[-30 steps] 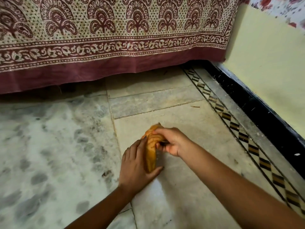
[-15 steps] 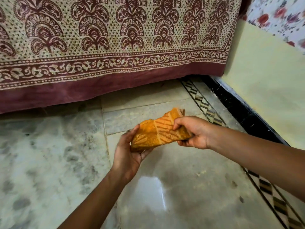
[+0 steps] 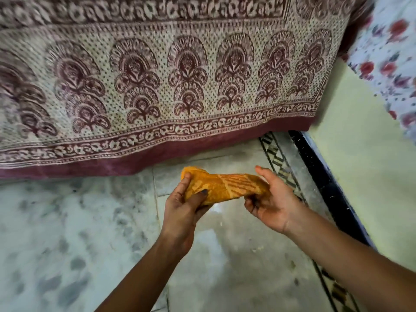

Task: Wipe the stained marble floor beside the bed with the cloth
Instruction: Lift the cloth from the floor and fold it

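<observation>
An orange cloth (image 3: 227, 188) with darker stripes is bunched into a roll and held in the air between both hands, above the marble floor (image 3: 67, 233). My left hand (image 3: 184, 208) grips its left end, thumb on top. My right hand (image 3: 272, 203) holds the right end from below, palm up, fingers curled round it. The floor is pale marble with grey blotches on the left and a shiny wet patch (image 3: 225, 244) under the hands. The bed's patterned maroon-and-cream cover (image 3: 180, 86) hangs down just beyond the cloth.
A black skirting (image 3: 326, 183) and a pale yellow wall (image 3: 360, 176) run along the right. A patterned tile border (image 3: 279, 163) follows the skirting. Floral fabric (image 3: 389, 64) hangs at the upper right.
Both hands have lifted the cloth off the floor and turned it sideways between them. The view has tilted up towards the bed cover.
</observation>
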`<state>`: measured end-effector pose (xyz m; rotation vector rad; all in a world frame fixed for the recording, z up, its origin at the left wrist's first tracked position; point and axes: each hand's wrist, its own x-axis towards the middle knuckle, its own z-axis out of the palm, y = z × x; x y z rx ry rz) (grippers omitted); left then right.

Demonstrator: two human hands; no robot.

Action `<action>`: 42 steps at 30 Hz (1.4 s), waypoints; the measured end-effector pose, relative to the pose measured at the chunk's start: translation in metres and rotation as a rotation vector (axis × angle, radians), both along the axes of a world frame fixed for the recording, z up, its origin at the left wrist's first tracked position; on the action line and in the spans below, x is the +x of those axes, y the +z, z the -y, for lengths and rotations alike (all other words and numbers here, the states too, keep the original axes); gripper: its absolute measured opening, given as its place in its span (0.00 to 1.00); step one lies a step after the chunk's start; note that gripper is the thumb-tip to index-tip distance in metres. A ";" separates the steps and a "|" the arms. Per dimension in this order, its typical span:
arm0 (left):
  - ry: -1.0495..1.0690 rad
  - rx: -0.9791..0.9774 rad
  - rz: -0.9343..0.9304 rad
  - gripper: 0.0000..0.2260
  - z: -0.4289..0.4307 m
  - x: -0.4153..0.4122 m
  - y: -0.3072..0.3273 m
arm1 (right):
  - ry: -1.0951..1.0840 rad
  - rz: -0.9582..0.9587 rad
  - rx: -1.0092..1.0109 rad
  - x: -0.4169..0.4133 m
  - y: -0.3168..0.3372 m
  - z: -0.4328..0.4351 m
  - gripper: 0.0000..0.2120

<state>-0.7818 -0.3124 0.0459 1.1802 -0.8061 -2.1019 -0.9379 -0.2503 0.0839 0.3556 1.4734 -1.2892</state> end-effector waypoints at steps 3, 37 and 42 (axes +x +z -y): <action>0.089 0.001 0.001 0.27 -0.015 0.004 0.069 | -0.202 0.135 -0.101 0.027 0.064 -0.011 0.22; -0.005 -0.341 0.132 0.30 -0.262 0.421 0.599 | -0.239 0.125 -0.462 0.491 0.570 -0.265 0.17; -0.165 -0.089 0.089 0.28 -0.267 0.490 0.617 | -0.255 0.061 -0.434 0.551 0.604 -0.314 0.06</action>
